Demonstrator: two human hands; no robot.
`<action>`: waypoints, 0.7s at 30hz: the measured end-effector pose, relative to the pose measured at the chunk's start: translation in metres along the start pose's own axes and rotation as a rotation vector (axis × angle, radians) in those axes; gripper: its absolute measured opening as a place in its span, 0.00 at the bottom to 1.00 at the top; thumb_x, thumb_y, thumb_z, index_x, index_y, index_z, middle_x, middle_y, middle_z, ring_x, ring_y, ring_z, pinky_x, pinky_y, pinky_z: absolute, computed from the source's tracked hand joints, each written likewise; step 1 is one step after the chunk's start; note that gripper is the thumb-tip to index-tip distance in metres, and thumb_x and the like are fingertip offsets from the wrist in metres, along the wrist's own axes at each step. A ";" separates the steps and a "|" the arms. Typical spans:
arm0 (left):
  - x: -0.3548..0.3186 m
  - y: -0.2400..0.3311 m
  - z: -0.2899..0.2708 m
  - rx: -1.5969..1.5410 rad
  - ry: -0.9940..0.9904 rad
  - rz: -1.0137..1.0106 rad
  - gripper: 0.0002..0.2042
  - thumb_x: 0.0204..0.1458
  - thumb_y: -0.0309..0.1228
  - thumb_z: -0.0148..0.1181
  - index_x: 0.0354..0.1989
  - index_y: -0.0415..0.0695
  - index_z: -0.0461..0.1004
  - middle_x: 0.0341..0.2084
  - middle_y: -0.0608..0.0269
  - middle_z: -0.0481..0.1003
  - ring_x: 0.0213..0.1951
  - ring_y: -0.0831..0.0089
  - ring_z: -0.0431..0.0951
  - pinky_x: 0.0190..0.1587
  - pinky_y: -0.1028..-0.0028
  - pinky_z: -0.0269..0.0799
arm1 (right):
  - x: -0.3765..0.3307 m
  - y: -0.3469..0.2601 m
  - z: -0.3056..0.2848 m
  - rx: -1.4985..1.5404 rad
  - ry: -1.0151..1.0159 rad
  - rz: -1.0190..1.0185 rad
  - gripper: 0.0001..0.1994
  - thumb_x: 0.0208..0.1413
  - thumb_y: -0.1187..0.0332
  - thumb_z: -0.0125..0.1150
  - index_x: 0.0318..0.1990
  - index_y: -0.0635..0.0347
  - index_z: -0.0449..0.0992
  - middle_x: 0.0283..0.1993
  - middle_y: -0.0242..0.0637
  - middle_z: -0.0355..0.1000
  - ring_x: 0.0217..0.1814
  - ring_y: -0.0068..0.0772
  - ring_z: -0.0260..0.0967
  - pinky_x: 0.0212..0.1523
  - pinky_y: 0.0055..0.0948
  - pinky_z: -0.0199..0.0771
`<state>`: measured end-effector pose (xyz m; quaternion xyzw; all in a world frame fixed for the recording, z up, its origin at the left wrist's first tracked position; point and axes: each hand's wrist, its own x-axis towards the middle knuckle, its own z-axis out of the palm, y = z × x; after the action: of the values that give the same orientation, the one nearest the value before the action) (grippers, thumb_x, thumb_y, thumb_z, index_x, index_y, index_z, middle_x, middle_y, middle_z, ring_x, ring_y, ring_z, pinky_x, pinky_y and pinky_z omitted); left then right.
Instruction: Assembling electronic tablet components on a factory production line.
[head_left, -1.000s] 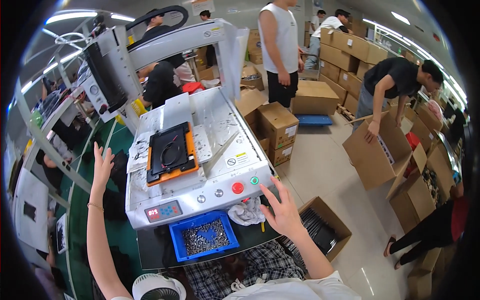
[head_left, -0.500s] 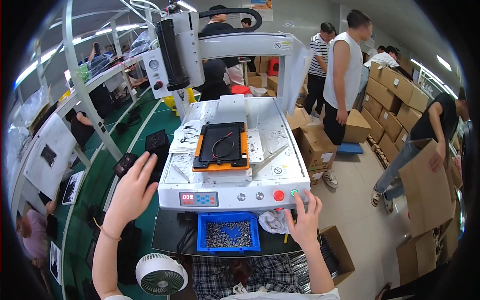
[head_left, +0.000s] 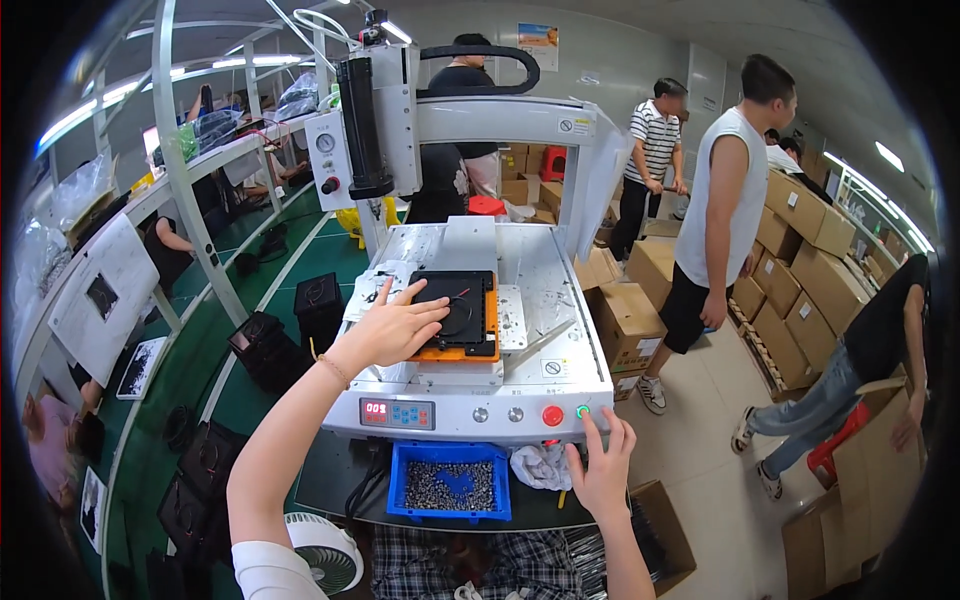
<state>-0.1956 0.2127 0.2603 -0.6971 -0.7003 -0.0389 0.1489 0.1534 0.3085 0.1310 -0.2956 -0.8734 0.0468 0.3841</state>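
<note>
My left hand [head_left: 392, 328] lies with fingers spread over the left side of a flat black panel [head_left: 468, 292], whose left part it hides. A thin black cable with a red end [head_left: 466, 318] is coiled on the panel. The panel sits in an orange fixture [head_left: 491, 318] on the white bed of a benchtop machine [head_left: 480, 402]. My right hand [head_left: 602, 470] is at the machine's front right corner, empty and fingers apart, one fingertip at the green-lit button [head_left: 583, 411]. Left of that button is a red knob [head_left: 552, 415].
Under the machine's front sits a blue bin [head_left: 398, 496] of small metal parts, beside a crumpled white cloth [head_left: 541, 467]. A dispensing head [head_left: 365, 130] hangs over the bed. Black boxes [head_left: 262, 350] stand on the green surface at left. Cartons [head_left: 620, 325] and several people are at right.
My left hand has moved right and away from me, from beside the machine onto the black panel. My right hand stays by the green button. The head view has shifted slightly.
</note>
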 end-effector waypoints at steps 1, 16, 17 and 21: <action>0.000 -0.003 0.004 -0.022 0.004 -0.014 0.20 0.63 0.42 0.38 0.58 0.50 0.67 0.60 0.68 0.64 0.66 0.60 0.53 0.65 0.41 0.34 | 0.000 0.001 0.000 -0.003 -0.007 -0.004 0.25 0.49 0.67 0.62 0.57 0.57 0.66 0.62 0.49 0.53 0.61 0.56 0.48 0.59 0.49 0.55; -0.098 0.025 -0.085 0.115 0.116 -0.170 0.20 0.62 0.39 0.42 0.59 0.45 0.64 0.62 0.58 0.59 0.65 0.54 0.55 0.65 0.53 0.49 | 0.006 0.001 -0.007 0.017 -0.042 -0.030 0.24 0.50 0.71 0.60 0.57 0.56 0.65 0.60 0.48 0.54 0.61 0.55 0.50 0.60 0.48 0.54; -0.116 0.036 -0.102 0.093 0.156 -0.212 0.19 0.61 0.36 0.45 0.58 0.43 0.65 0.62 0.56 0.60 0.64 0.53 0.55 0.64 0.55 0.52 | 0.007 0.000 -0.010 0.013 -0.038 -0.034 0.25 0.50 0.72 0.60 0.58 0.57 0.64 0.60 0.49 0.54 0.61 0.55 0.50 0.60 0.48 0.53; -0.189 0.084 -0.141 -0.046 0.330 -0.433 0.24 0.50 0.26 0.54 0.59 0.41 0.64 0.61 0.54 0.60 0.62 0.51 0.58 0.62 0.59 0.56 | 0.016 -0.009 -0.014 0.107 0.014 -0.078 0.26 0.51 0.72 0.58 0.59 0.62 0.61 0.60 0.51 0.54 0.61 0.55 0.50 0.60 0.48 0.53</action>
<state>-0.0941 -0.0047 0.3324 -0.5184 -0.7983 -0.1989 0.2332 0.1501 0.3078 0.1538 -0.2406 -0.8779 0.0763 0.4069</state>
